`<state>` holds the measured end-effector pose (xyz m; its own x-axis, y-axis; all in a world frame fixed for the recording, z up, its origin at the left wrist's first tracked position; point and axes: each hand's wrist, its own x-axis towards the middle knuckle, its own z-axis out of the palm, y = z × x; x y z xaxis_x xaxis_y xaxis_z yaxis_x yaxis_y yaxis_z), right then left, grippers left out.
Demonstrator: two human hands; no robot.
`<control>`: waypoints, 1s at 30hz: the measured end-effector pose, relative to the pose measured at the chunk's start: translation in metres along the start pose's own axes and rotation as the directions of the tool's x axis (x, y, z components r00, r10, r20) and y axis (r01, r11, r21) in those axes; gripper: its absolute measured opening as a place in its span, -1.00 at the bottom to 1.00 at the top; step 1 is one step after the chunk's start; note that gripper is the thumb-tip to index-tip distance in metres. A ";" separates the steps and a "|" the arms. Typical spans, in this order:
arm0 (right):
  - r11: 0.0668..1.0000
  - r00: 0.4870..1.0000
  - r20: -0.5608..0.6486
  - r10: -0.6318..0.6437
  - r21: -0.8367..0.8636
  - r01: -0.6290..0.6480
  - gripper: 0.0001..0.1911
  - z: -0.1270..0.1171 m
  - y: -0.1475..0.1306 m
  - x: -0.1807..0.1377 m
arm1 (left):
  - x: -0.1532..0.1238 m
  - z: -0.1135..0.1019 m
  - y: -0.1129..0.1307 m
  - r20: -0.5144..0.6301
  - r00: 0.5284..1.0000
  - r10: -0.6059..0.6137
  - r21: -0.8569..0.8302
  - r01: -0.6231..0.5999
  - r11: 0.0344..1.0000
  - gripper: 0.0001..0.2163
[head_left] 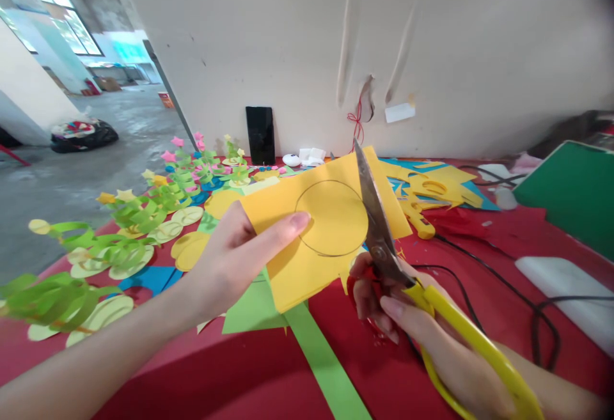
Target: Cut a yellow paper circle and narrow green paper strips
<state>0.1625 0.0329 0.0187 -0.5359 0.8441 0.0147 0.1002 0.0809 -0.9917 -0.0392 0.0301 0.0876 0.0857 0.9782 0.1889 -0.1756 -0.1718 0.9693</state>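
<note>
My left hand (pixel 240 257) pinches a yellow foam sheet (pixel 292 260) by its left edge and holds it above the red table (pixel 201 375). A circle (pixel 330 217) is drawn on the sheet in dark line. My right hand (pixel 407 318) grips yellow-handled scissors (pixel 460 330). Their metal blades (pixel 371 209) point up and away, lying against the right side of the drawn circle. The thumb of my left hand rests just at the circle's left edge.
Green paper spiral plants with yellow and pink stars (pixel 139 215) line the table's left side. Green paper strips (pixel 316 356) lie under the sheet. Yellow and blue scraps (pixel 432 186) lie at the back right, black cables (pixel 532 318) at the right, a green board (pixel 570 190) beyond.
</note>
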 end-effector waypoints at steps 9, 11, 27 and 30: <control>0.996 0.998 -0.009 0.059 -0.064 -0.059 -0.76 -0.002 -0.005 0.000 | 0.000 -0.003 0.001 0.024 0.999 -0.027 0.004 0.027 1.000 -0.88; 0.994 0.998 -0.016 0.066 -0.088 -0.067 -0.74 -0.002 -0.006 -0.001 | 0.001 -0.003 0.001 0.019 0.999 -0.031 0.015 0.031 0.999 -0.89; 0.983 0.989 -0.134 -0.060 -0.179 0.036 -0.82 0.006 -0.016 0.005 | 0.002 -0.016 0.003 0.065 0.996 -0.063 0.073 0.059 0.996 -0.85; 0.989 0.994 -0.107 -0.024 -0.149 0.008 -0.81 0.004 -0.014 0.003 | 0.003 -0.019 0.002 0.091 0.994 -0.065 0.085 0.057 0.995 -0.83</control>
<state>0.1558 0.0325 0.0323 -0.4455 0.8938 0.0518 0.2199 0.1653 -0.9614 -0.0578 0.0346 0.0870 0.1857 0.9727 0.1394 -0.0866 -0.1252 0.9884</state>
